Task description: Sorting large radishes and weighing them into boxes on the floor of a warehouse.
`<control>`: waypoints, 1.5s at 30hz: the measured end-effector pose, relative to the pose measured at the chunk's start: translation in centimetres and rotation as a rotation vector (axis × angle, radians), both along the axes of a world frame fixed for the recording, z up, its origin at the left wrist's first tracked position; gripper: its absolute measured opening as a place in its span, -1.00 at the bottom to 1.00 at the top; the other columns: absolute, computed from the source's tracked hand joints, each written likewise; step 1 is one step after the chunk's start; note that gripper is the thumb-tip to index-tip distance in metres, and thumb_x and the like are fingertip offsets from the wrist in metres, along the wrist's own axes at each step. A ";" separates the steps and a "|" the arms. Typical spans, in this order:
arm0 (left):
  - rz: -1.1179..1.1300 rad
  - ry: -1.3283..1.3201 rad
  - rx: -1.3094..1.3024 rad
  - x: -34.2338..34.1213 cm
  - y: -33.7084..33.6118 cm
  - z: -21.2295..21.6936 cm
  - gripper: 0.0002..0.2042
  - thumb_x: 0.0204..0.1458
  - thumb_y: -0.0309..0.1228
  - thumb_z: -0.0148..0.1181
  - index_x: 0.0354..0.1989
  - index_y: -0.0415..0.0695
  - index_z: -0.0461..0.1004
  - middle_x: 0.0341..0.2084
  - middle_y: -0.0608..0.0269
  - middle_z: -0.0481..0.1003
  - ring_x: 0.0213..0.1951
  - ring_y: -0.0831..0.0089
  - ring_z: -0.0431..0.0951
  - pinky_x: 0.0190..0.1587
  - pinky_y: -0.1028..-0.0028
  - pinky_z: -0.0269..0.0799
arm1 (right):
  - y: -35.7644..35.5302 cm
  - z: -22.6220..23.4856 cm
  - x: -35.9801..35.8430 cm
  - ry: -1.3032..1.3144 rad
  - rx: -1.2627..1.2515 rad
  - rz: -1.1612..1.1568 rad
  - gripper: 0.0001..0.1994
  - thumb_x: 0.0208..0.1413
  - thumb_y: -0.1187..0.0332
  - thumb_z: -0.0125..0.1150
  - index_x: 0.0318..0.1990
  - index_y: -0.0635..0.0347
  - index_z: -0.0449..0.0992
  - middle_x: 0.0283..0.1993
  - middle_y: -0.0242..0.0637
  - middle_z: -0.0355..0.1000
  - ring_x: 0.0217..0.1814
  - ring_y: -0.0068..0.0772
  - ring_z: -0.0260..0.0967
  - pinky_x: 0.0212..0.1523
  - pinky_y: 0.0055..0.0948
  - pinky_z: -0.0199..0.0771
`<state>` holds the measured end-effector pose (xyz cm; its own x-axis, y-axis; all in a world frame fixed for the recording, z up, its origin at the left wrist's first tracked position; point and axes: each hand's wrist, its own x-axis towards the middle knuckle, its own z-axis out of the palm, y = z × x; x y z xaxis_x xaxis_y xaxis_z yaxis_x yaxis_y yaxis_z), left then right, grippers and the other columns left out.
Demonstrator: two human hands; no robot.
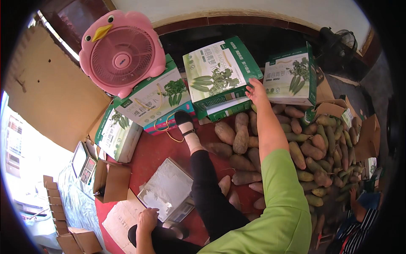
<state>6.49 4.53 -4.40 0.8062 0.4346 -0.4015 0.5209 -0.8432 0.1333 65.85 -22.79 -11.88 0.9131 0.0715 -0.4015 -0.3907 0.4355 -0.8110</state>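
Touching a lettered, vegetable-printed green-and-white box (215, 70) with right hand (256, 91). Resting left hand (147, 219) by black trousers (215, 194). Cannot tell either grip's closure.

A pink bird-faced fan (122, 62) stands upper left; a black fan (347, 40), upper right.

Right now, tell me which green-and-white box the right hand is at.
The middle box, between the box by the pink fan and the right box: the right hand overlaps its right edge; none is at the others.
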 end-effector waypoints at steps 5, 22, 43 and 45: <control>0.012 0.002 -0.014 0.0 0.3 -0.2 -0.84 -0.06 -0.41 0.17 -0.29 -0.06 0.59 -0.41 0.07 0.54 -0.30 0.09 0.54 -0.18 0.23 0.44 | 1.0 0.1 1.2 -0.017 0.184 0.023 -0.52 0.01 0.30 0.32 0.10 -0.04 0.30 -0.05 -0.43 0.30 -0.17 -0.41 0.29 -0.18 -0.32 0.29; -0.027 -0.002 0.035 -1.4 -0.9 0.6 -0.82 -0.04 -0.36 0.16 -0.25 -0.03 0.57 -0.37 0.13 0.54 -0.25 0.15 0.55 -0.15 0.22 0.45 | -18.4 -3.1 -25.2 -0.085 0.003 -0.542 -0.71 -0.02 0.58 0.20 -0.10 0.14 0.44 -0.52 -0.56 0.21 -0.64 -0.73 0.01 -0.65 -0.68 -0.02; 0.064 -0.246 -0.037 -5.4 -1.1 0.9 -0.80 -0.01 -0.34 0.13 -0.22 -0.04 0.56 -0.31 0.09 0.55 -0.21 0.12 0.54 -0.14 0.21 0.44 | -14.3 14.0 -23.2 -0.686 -0.615 -0.079 -0.81 0.07 0.45 0.20 -0.50 0.23 0.31 -0.58 -0.52 0.16 -0.63 -0.70 0.02 -0.62 -0.61 -0.01; 0.080 -0.261 -0.055 -5.7 -1.2 1.3 -0.80 -0.01 -0.36 0.10 -0.23 -0.06 0.56 -0.30 0.08 0.55 -0.20 0.11 0.53 -0.12 0.20 0.43 | -12.4 15.0 -21.3 -0.915 -0.756 -0.079 -0.80 0.07 0.44 0.20 -0.49 0.28 0.32 -0.57 -0.50 0.16 -0.58 -0.67 0.00 -0.58 -0.56 0.00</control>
<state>0.78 3.30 -3.12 0.8495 0.4844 -0.2093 0.5275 -0.7885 0.3163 44.53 -35.23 3.14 0.8739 0.0277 0.4853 0.4732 -0.2764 -0.8364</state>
